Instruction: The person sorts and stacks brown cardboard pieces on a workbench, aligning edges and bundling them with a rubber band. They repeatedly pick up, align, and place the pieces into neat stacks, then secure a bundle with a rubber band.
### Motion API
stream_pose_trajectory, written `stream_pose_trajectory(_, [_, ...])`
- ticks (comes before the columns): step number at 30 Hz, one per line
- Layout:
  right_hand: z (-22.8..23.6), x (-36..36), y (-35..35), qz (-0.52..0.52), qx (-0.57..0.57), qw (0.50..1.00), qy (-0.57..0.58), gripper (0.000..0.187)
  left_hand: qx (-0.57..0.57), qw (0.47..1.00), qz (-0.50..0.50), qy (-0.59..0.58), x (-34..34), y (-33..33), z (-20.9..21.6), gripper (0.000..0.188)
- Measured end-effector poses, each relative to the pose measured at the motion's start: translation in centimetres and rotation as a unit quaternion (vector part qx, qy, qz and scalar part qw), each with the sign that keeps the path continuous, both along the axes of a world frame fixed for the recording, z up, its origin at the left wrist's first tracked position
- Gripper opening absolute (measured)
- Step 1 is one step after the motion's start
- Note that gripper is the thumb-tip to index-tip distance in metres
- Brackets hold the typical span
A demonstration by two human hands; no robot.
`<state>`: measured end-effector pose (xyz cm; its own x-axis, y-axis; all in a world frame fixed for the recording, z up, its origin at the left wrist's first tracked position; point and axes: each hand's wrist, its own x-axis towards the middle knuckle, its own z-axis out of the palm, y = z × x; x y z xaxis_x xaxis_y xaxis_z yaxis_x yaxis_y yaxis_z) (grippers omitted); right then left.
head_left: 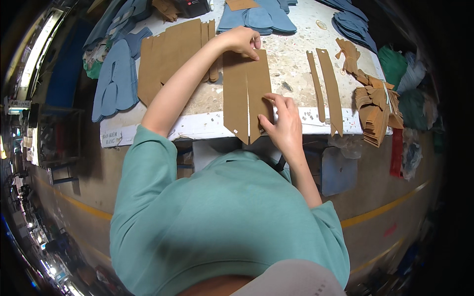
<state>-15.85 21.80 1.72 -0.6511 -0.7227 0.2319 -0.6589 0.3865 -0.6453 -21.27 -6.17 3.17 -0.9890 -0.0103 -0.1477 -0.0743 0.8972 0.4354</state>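
Two long brown cut panels (235, 93), which look like suede or fabric, lie side by side at the table's front edge. A narrow slit parts them, and their pointed near ends hang slightly over the edge. My left hand (242, 41) reaches across to their far end, fingers bent and thumb apart, the thumb tip against the right-hand panel (258, 81). Along that panel's right side, my right hand (284, 118) has its thumb and fingers spread, fingertips touching the edge. Neither hand is closed around anything that I can see.
A stack of wider brown pieces (170, 56) lies left, beside blue-grey pieces (116, 79). More blue pieces (256, 19) sit at the back. Two narrow brown strips (330, 89) and tied brown bundles (377, 111) are at right. A blue stool (338, 170) stands below the table.
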Motion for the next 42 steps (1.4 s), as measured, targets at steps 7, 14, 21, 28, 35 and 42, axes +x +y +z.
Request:
stream_pose_trajectory(7, [0.6,0.1,0.3,-0.013,-0.061,0.969,-0.237,0.033,0.17,0.985,0.004,-0.029,0.0,-1.4,0.7,0.023])
stream_pose_trajectory(14, [-0.2,1.6,-0.6,0.095,-0.166,0.842,-0.505,0.029,0.155,0.985,-0.009,-0.072,1.9,-4.9,1.8,0.023])
stream_pose_trajectory(21, [-1.4,3.1,-2.0,0.07,-0.08,0.9,-0.423,0.026,0.071,0.996,-0.011,-0.059,3.1,-4.1,1.6,0.023])
stream_pose_trajectory(28, [-0.5,2.3,-1.5,0.076,-0.07,0.966,-0.237,0.033,0.039,0.968,0.073,0.236,8.3,0.1,2.9,0.027])
stream_pose_trajectory(35, [-1.3,-0.5,-3.9,0.061,-0.235,0.882,-0.405,0.056,0.493,0.819,0.27,0.115,20.3,7.9,2.0,0.054])
stream_pose_trajectory(42, [-1.7,0.2,-5.8,0.099,-0.134,0.919,-0.358,0.055,0.53,0.771,0.3,0.186,21.5,12.0,-1.3,0.049])
